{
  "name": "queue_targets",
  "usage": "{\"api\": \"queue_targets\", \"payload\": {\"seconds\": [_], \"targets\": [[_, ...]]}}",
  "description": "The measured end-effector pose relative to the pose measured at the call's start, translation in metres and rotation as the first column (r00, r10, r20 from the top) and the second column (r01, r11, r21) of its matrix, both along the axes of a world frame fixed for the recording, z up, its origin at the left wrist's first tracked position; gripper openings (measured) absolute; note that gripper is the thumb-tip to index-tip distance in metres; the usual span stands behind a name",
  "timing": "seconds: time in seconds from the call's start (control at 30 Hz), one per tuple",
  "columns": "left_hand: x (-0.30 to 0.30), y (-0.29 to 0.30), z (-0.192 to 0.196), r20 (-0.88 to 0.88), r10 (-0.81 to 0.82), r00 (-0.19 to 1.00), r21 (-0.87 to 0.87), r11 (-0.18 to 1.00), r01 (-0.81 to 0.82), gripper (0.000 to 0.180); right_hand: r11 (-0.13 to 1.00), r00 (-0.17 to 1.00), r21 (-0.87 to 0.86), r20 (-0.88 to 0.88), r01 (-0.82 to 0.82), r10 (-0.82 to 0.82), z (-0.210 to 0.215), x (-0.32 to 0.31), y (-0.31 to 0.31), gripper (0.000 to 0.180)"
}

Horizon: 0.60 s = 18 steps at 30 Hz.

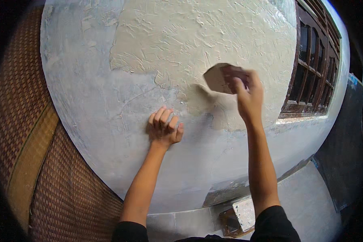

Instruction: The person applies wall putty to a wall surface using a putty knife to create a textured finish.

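Observation:
My right hand [250, 94] is closed around the dark handle of a wide-bladed putty knife [217, 79]. The broad blade points left, over a coat of cream filler [189, 40] with a rough, ridged surface. The blade's shadow falls on the coat just below it; whether the edge touches the wall I cannot tell. Lower and to the left, my left hand [165, 124] rests its fingertips against the bare grey-white wall [133, 99]. Its fingers are bent and apart, with nothing held. The coat's ragged lower edge runs above this hand.
A dark wooden window [312, 64] with glass panes is set into the wall at right. Woven brown matting [68, 173] with a wooden strip [34, 161] stands along the left. On the grey floor [306, 193] below lies a brown-framed object [232, 222] beside a pale, speckled board [245, 213].

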<state>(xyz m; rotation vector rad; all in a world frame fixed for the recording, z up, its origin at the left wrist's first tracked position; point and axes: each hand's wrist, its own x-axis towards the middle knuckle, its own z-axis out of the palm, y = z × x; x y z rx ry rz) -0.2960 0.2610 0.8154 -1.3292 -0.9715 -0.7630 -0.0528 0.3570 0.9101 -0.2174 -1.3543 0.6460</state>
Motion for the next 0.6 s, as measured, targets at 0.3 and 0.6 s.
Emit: {"api": "queue_targets", "payload": {"seconds": [0.3, 0.6], "targets": [[0.001, -0.001, 0.003, -0.041, -0.035, 0.999, -0.033, 0.999, 0.034, 0.027, 0.704, 0.804, -0.483, -0.555, -0.520, 0.213, -0.147, -0.031, -0.061, 0.032], [0.002, -0.003, 0.007, -0.050, -0.028, 0.998, -0.024, 0.999, 0.027, 0.026, 0.717, 0.769, -0.442, -0.606, -0.540, 0.205, -0.137, -0.077, -0.056, 0.033]]}}
